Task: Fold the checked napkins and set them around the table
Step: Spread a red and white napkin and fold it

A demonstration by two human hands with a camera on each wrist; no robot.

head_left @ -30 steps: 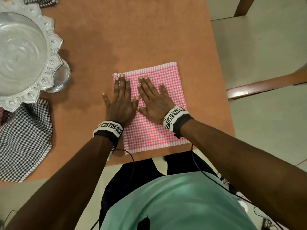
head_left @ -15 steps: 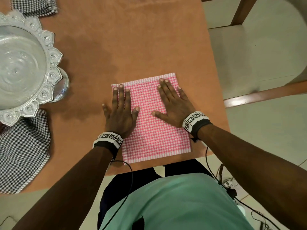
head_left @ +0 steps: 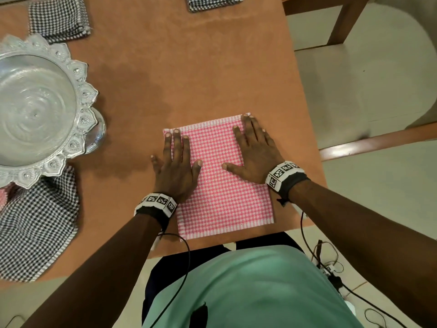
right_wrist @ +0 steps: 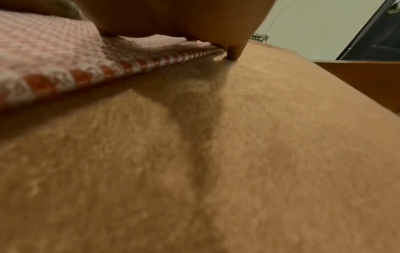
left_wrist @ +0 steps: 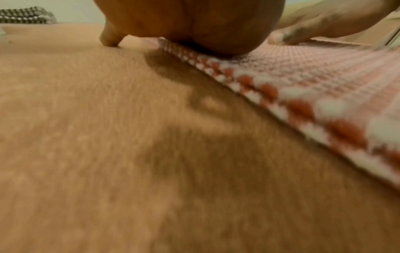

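A folded pink checked napkin point(head_left: 217, 176) lies flat near the front edge of the brown table point(head_left: 189, 67). My left hand point(head_left: 176, 159) presses flat on its left edge, fingers straight, little finger on the bare table. My right hand point(head_left: 254, 152) lies flat along its right edge, fingertips at the far right corner. In the left wrist view the palm point(left_wrist: 194, 25) rests on the napkin's edge point(left_wrist: 270, 92); in the right wrist view the palm point(right_wrist: 173, 18) does the same on the napkin point(right_wrist: 43, 51). Two folded black checked napkins point(head_left: 59, 17) point(head_left: 214, 2) sit at the far side.
A large ornate silver bowl point(head_left: 30, 107) stands at the left. A loose black checked cloth point(head_left: 35, 223) lies below it at the front left. A chair point(head_left: 369, 74) stands right of the table. Cables point(head_left: 331, 263) hang by my right side.
My right hand has slid rightward across the pink napkin from beside the left hand to its right edge. The left hand has stayed put on the left edge.
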